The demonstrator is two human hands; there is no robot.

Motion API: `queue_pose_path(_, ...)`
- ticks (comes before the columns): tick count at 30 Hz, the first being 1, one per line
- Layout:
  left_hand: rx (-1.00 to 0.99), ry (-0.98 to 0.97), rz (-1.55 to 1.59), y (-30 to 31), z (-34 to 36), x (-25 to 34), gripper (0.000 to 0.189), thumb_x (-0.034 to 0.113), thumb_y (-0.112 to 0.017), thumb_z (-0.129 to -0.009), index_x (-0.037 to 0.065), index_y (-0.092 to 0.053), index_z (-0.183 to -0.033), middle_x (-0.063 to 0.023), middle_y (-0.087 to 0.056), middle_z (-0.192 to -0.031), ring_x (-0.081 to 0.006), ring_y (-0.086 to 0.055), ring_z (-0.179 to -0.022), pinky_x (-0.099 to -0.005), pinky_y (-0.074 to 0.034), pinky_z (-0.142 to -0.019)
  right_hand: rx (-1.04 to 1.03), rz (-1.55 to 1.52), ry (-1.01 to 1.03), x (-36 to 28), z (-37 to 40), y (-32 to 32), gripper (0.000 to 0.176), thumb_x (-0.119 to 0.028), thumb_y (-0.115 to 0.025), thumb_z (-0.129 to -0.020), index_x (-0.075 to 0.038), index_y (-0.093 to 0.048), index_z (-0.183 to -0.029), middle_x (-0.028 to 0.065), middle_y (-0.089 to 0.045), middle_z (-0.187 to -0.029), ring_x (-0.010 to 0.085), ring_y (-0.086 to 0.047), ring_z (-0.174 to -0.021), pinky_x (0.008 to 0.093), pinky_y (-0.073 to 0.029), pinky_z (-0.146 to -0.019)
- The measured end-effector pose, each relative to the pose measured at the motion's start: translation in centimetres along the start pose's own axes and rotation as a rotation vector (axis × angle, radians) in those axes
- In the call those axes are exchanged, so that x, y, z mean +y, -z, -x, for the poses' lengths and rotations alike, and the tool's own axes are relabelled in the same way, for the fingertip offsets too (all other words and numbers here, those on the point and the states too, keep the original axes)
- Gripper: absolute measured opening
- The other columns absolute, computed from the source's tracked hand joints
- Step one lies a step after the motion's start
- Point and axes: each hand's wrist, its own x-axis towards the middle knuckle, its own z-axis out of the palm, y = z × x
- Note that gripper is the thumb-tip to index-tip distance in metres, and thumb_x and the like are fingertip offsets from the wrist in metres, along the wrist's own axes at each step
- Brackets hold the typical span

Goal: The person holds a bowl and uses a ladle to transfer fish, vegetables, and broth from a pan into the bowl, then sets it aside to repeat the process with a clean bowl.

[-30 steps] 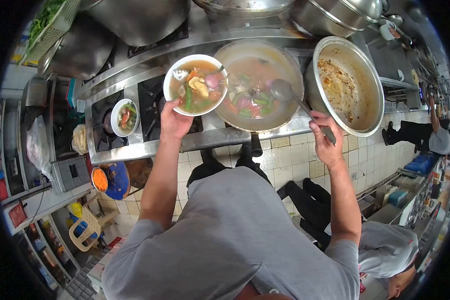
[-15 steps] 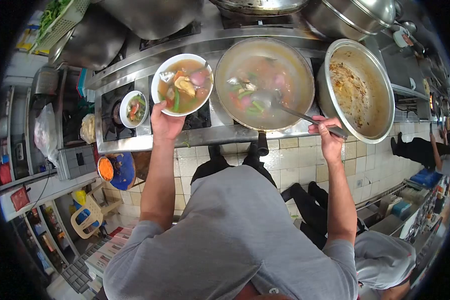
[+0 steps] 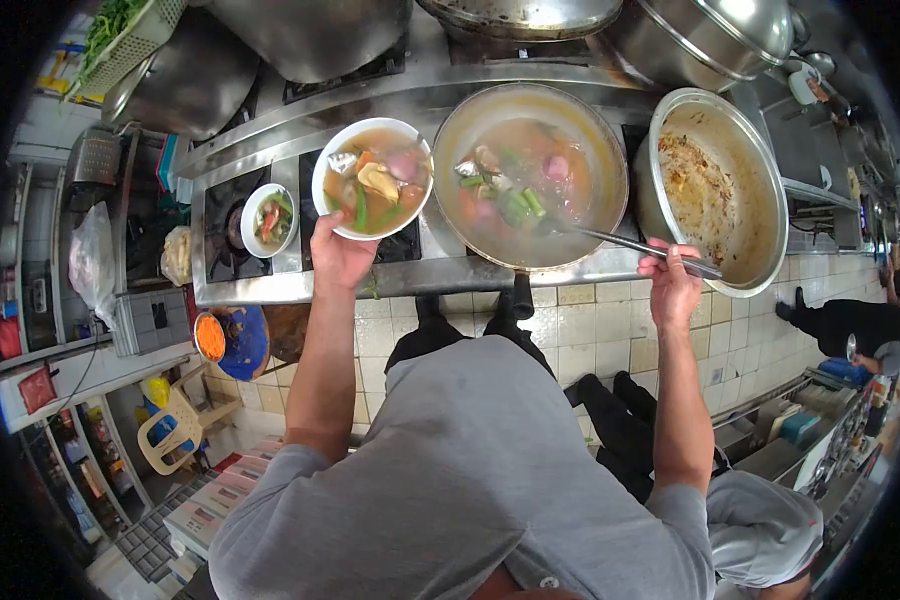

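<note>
My left hand (image 3: 340,258) is closed on the near rim of a white bowl (image 3: 318,190). Brown broth fills the bowl, with green pieces, a purplish onion-like piece and a yellowish chunk. My right hand (image 3: 674,290) grips the dark handle of a ladle (image 3: 625,241), whose head is sunk in the soup (image 3: 555,195) and barely shows. That soup sits in a wide steaming pan (image 3: 454,125) on the stove, just right of the bowl. Green and purple vegetable pieces float in it.
A smaller white bowl (image 3: 246,218) of food stands on the left burner. A large food-smeared pot (image 3: 760,190) is at the right. The pan's handle (image 3: 523,297) juts toward me. Big pots (image 3: 305,40) line the back. Another person's dark trouser legs (image 3: 615,425) are close behind my right side.
My right hand has shifted slightly right and down with the ladle, whose head has sunk from sight among the vegetables. The bowl in my left hand appears slightly lower and farther right.
</note>
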Motion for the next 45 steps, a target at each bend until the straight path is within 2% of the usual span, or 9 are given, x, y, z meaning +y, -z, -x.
queue_pose_path(13, -0.011, 0.129, 0.025, -3.6, -3.0, -7.3, 0.055, 0.015, -0.062, -0.088, 0.005, -0.052, -0.141, -0.0103, -0.062, -0.137, -0.0274, -0.06, -0.128, -0.0448, -0.048, -0.112, -0.055, 0.077, 0.298, -16.0, -1.3, -4.5, 0.015, -0.014, -0.052, -0.108, 0.001, -0.055, -0.106, 0.0307, -0.068, -0.112, 0.0253, -0.072, -0.076, 0.0338, -0.063, -0.065)
queue_pose_path(23, -0.12, 0.245, 0.044, -7.3, -4.2, -12.6, 0.051, 0.015, -0.064, -0.089, 0.005, -0.055, -0.138, -0.0093, -0.065, -0.13, -0.0267, -0.06, -0.125, -0.0479, -0.047, -0.112, -0.192, 0.088, 0.367, -16.2, 1.8, -8.2, 0.012, -0.011, -0.053, -0.106, 0.0, -0.054, -0.11, 0.0309, -0.068, -0.112, 0.0267, -0.073, -0.075, 0.0365, -0.064, -0.065)
queue_pose_path(30, -0.17, 0.371, -0.004, -9.2, -4.9, -12.7, 0.048, 0.017, -0.063, -0.091, 0.004, -0.056, -0.136, -0.0098, -0.065, -0.13, -0.0269, -0.06, -0.125, -0.0473, -0.046, -0.113, -0.576, 0.715, 0.9, -17.9, 7.9, -8.5, 0.019, -0.006, -0.074, -0.092, -0.003, -0.055, -0.097, 0.0287, -0.069, -0.118, 0.0324, -0.074, -0.082, 0.0415, -0.061, -0.069)
queue_pose_path(33, -0.232, 0.472, -0.007, -11.1, -4.3, -12.2, 0.047, 0.017, -0.064, -0.091, 0.001, -0.056, -0.134, -0.0117, -0.065, -0.126, -0.0265, -0.061, -0.123, -0.0466, -0.044, -0.114, -0.511, 0.797, 0.903, -18.4, 10.7, -8.1, 0.028, -0.028, -0.065, -0.102, -0.005, -0.049, -0.104, 0.0335, -0.064, -0.122, 0.0361, -0.072, -0.083, 0.0467, -0.06, -0.072)
queue_pose_path(35, -0.186, 0.528, 0.021, -9.7, -5.2, -13.3, 0.058, 0.022, -0.064, -0.091, -0.001, -0.048, -0.141, -0.0167, -0.06, -0.134, -0.0294, -0.06, -0.124, -0.0486, -0.044, -0.113, -0.319, 0.737, 0.908, -17.4, 12.7, -6.8, 0.021, -0.022, -0.066, -0.1, -0.002, -0.058, -0.101, 0.0283, -0.069, -0.117, 0.0345, -0.072, -0.085, 0.0441, -0.06, -0.074)
queue_pose_path(37, -0.221, 0.492, 0.022, -9.6, -5.5, -13.7, 0.052, 0.021, -0.07, -0.089, -0.001, -0.054, -0.133, -0.0145, -0.065, -0.121, -0.0266, -0.064, -0.116, -0.0463, -0.046, -0.111, -0.085, 0.619, 0.817, -16.2, 13.8, -6.0, 0.027, -0.028, -0.056, -0.106, -0.002, -0.057, -0.111, 0.0307, -0.066, -0.123, 0.0355, -0.071, -0.088, 0.0439, -0.059, -0.077)
queue_pose_path(39, -0.28, 0.48, 0.006, -10.2, -5.5, -13.4, 0.058, 0.021, -0.071, -0.089, 0.001, -0.05, -0.139, -0.0138, -0.063, -0.124, -0.0248, -0.062, -0.12, -0.0451, -0.049, -0.109, -0.188, 0.477, 0.914, -16.2, 12.7, -5.8, 0.028, -0.026, -0.054, -0.108, -0.002, -0.055, -0.122, 0.0328, -0.061, -0.13, 0.0365, -0.071, -0.091, 0.0435, -0.059, -0.077)
queue_pose_path(43, -0.247, 0.523, 0.019, -10.9, -5.4, -13.4, 0.047, 0.019, -0.071, -0.088, 0.003, -0.056, -0.129, -0.0106, -0.065, -0.115, -0.0237, -0.065, -0.111, -0.0449, -0.051, -0.106, -0.173, 0.366, 0.799, -16.3, 12.6, -3.7, 0.027, -0.024, -0.056, -0.107, -0.003, -0.055, -0.123, 0.0353, -0.058, -0.133, 0.038, -0.07, -0.093, 0.0452, -0.06, -0.078)
queue_pose_path(45, -0.237, 0.543, 0.056, -10.8, -5.8, -13.6, 0.05, 0.021, -0.068, -0.09, 0.001, -0.054, -0.134, -0.0136, -0.064, -0.121, -0.0254, -0.064, -0.118, -0.0456, -0.047, -0.111, -0.141, 0.341, 0.814, -17.0, 12.7, -3.3, 0.025, -0.023, -0.056, -0.106, -0.003, -0.056, -0.123, 0.0363, -0.058, -0.132, 0.0386, -0.07, -0.094, 0.0471, -0.061, -0.077)
